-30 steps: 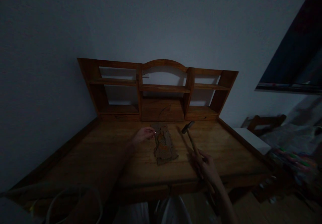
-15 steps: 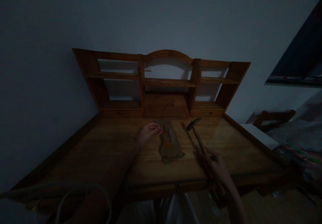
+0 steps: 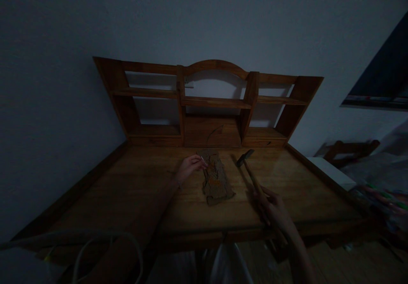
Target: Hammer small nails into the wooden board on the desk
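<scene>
My right hand [image 3: 270, 203] is wrapped round the wooden handle of a hammer [image 3: 245, 157], whose dark metal head is raised to the right of a rough brown slab [image 3: 218, 188]. The slab lies on the wooden desk and has orange patches and a dark pattern on its surface. Over the slab's upper left edge, my left hand [image 3: 191, 165] pinches a small, thin, shiny object [image 3: 203, 160], too small to name. The hammer head and the slab are apart.
A wooden shelf unit [image 3: 216, 103] stands along the back of the desk [image 3: 134, 182], against the wall. Raised edges run down both desk sides. A pale cable [image 3: 95, 234] loops at the lower left. Beyond the desk's right edge are a white surface [image 3: 331, 171] and a wooden chair back [image 3: 350, 149].
The view has shifted slightly. Both hands keep nearly the same places, and the thin object between my left fingers shows more clearly.
</scene>
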